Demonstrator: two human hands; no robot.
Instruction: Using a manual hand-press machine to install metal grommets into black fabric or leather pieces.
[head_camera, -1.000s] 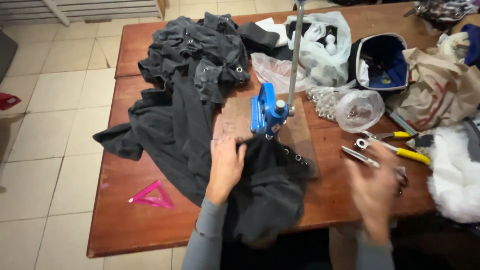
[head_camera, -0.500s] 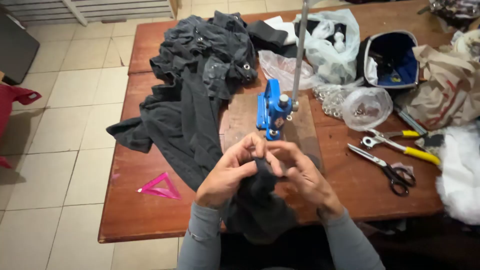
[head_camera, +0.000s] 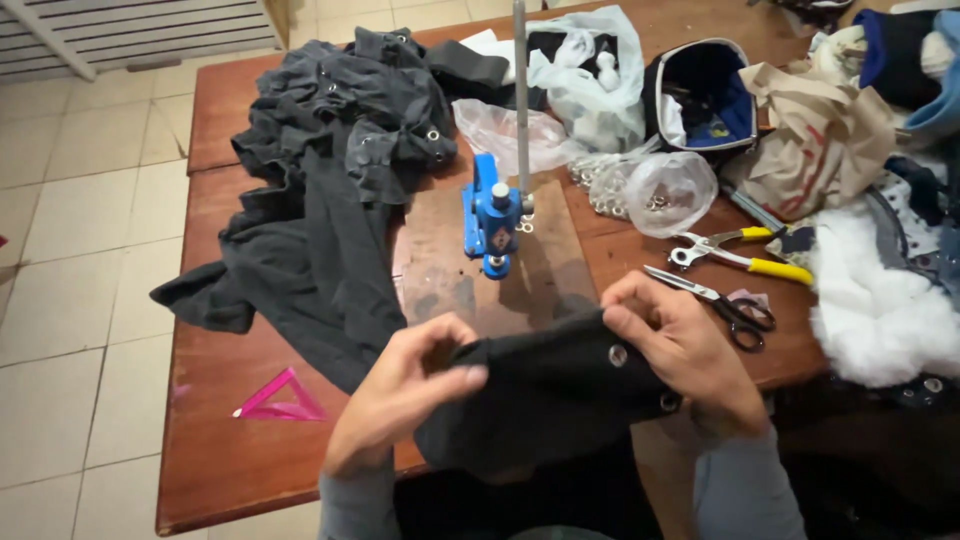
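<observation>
Both hands held a dark cloth (head_camera: 545, 385) stretched between them at the near edge of the counter (head_camera: 215, 450). The left hand (head_camera: 405, 390) had its grip closed on the cloth's left end; the right hand (head_camera: 685, 350) pinched the right end, beside two metal eyelets (head_camera: 618, 355). Just beyond stood a blue press (head_camera: 492, 215) on a board. Scissors (head_camera: 715, 300) and pliers (head_camera: 740, 255) lay right of it, a pink triangle (head_camera: 278, 398) to the left.

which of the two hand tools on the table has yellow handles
The pliers, lying behind the scissors, whose handles are black.
</observation>
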